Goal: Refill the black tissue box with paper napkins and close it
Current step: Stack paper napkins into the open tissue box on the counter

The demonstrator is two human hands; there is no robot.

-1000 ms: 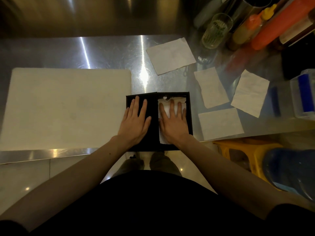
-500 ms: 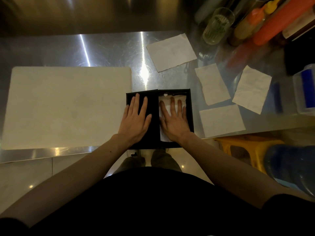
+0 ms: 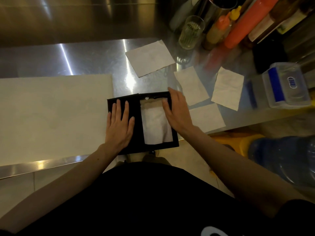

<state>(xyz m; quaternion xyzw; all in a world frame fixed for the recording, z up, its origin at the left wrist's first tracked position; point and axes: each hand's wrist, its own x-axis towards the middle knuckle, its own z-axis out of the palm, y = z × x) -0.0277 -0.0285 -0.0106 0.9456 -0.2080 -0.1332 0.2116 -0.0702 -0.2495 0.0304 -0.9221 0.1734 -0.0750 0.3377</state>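
Steel counter (image 3: 88,55), left hand (image 3: 120,126) flat on lid (image 3: 138,121) (fingers spread), right hand (image 3: 178,111) angled

Black short-sleeved top (image 3: 144,201) with a white mark near the hem; both forearms bare.

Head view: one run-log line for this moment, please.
stage: refilling | tissue box: open, napkins inside | left hand: flat on lid | right hand: at box's right edge | loose napkins: four on counter

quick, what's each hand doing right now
Left hand: open, flat on the black lid, holding nothing.
Right hand: open, at the tissue box right edge, holding nothing.
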